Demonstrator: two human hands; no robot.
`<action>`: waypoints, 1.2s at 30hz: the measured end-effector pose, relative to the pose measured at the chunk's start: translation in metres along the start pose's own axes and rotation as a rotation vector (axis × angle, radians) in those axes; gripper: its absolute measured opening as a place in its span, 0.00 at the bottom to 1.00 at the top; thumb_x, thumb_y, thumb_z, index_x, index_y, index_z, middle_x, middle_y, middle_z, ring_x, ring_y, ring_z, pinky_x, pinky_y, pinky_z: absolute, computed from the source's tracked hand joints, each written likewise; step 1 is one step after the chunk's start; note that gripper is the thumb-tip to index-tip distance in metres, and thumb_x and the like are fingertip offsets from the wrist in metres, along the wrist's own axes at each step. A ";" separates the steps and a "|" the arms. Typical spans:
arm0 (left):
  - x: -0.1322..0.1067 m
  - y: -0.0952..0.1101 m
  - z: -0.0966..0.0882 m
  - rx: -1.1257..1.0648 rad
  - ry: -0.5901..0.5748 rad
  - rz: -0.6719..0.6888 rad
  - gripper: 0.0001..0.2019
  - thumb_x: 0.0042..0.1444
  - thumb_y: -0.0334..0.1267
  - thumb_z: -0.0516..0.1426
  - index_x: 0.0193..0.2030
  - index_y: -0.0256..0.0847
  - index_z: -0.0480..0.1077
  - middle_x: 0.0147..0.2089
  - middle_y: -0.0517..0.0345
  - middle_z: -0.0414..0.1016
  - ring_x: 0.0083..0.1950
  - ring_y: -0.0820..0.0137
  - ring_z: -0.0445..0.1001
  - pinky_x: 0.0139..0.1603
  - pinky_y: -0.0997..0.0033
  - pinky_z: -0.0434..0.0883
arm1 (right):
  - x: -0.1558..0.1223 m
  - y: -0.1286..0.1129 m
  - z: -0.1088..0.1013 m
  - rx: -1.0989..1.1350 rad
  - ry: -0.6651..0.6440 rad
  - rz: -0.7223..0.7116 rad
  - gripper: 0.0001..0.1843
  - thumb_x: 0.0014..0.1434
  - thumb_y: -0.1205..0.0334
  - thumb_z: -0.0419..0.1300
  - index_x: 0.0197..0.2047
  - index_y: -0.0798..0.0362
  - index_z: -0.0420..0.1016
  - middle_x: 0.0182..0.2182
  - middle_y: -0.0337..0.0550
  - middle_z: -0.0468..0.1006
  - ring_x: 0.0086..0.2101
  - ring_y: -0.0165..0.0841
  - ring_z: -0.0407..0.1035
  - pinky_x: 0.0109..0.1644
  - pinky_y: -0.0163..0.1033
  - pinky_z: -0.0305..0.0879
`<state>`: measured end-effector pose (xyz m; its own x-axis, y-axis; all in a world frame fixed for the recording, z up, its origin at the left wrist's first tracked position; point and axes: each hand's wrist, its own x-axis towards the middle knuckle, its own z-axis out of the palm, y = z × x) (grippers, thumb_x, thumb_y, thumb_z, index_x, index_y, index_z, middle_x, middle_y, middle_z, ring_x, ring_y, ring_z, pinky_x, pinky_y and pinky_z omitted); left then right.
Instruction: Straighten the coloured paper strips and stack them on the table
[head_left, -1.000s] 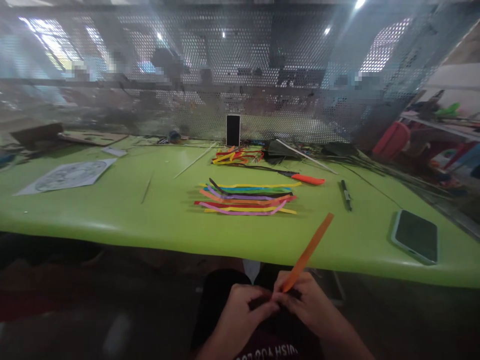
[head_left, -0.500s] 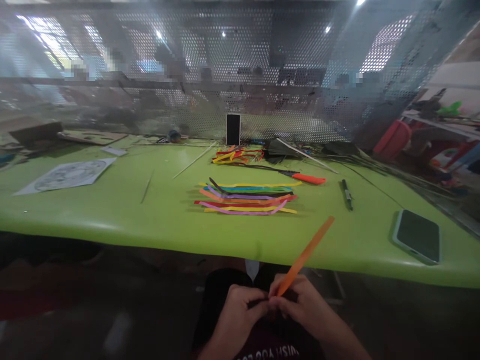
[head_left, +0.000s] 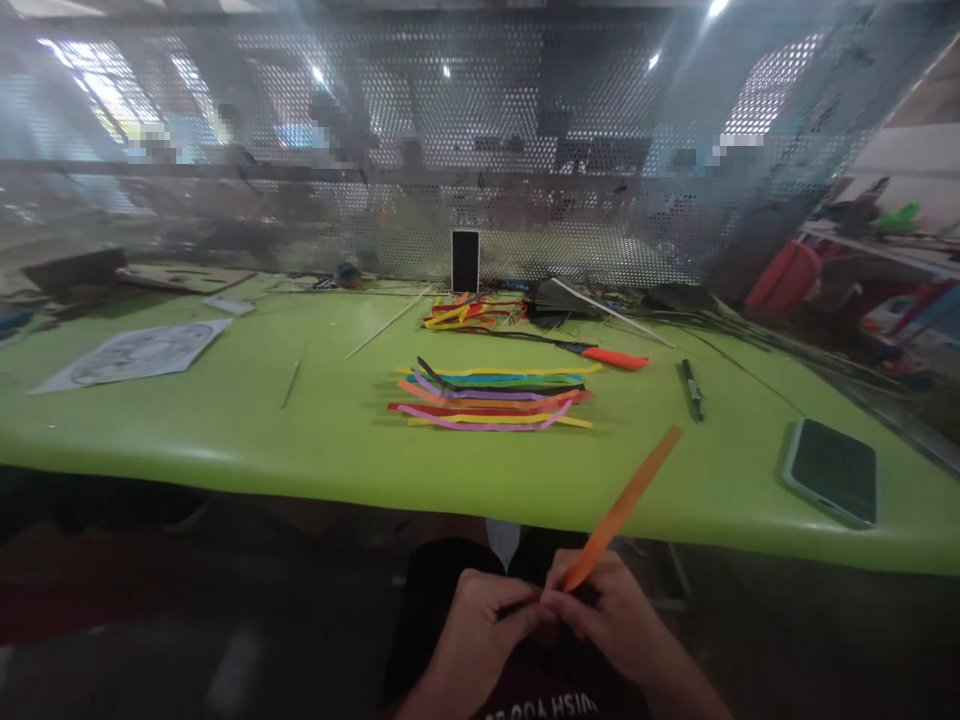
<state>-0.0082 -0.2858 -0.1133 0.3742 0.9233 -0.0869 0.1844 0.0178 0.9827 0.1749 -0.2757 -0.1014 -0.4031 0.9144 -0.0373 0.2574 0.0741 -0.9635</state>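
Note:
Both hands meet low over my lap, in front of the green table's (head_left: 225, 430) near edge. My left hand (head_left: 480, 625) and my right hand (head_left: 607, 620) pinch the lower end of an orange paper strip (head_left: 626, 505), fingers pressed together. The strip rises up and to the right, its free end over the table. A thin dark piece shows between the fingertips; I cannot make it out. A row of coloured paper strips (head_left: 491, 395) lies flat on the table beyond the hands.
A smartphone (head_left: 831, 470) lies at the right. A black marker (head_left: 691, 388) and an orange-handled cutter (head_left: 611, 356) lie beyond the strips. More loose strips (head_left: 472, 310), thin sticks (head_left: 386, 322), a printed sheet (head_left: 139, 352) and an upright phone (head_left: 466, 260) are farther back.
The orange strip's free end has swung slightly to the right. The hands have stayed together at its lower end, shifting only a little.

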 end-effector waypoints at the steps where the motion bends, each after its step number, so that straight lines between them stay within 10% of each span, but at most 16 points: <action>1: 0.000 0.000 0.000 0.002 -0.002 0.007 0.20 0.62 0.47 0.59 0.25 0.37 0.81 0.24 0.55 0.79 0.27 0.71 0.74 0.32 0.75 0.65 | 0.000 0.000 0.000 0.014 -0.003 0.020 0.17 0.62 0.50 0.63 0.28 0.54 0.74 0.23 0.36 0.68 0.21 0.24 0.57 0.24 0.32 0.54; 20: 0.004 -0.004 -0.011 0.011 -0.109 -0.054 0.08 0.56 0.38 0.63 0.36 0.39 0.84 0.34 0.54 0.83 0.36 0.68 0.77 0.38 0.73 0.67 | 0.003 -0.005 -0.007 -0.074 -0.029 -0.023 0.11 0.61 0.59 0.61 0.28 0.53 0.72 0.26 0.38 0.70 0.28 0.29 0.63 0.34 0.34 0.59; 36: -0.004 -0.009 0.000 -0.153 -0.059 -0.169 0.14 0.52 0.44 0.65 0.25 0.34 0.81 0.21 0.57 0.74 0.26 0.73 0.65 0.28 0.73 0.58 | 0.002 0.002 -0.004 -0.011 -0.133 0.023 0.09 0.60 0.61 0.64 0.29 0.53 0.72 0.26 0.37 0.71 0.28 0.28 0.65 0.35 0.34 0.61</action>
<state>-0.0112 -0.2895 -0.1214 0.4026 0.8785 -0.2571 0.1105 0.2321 0.9664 0.1783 -0.2718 -0.1021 -0.5093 0.8553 -0.0953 0.2777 0.0585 -0.9589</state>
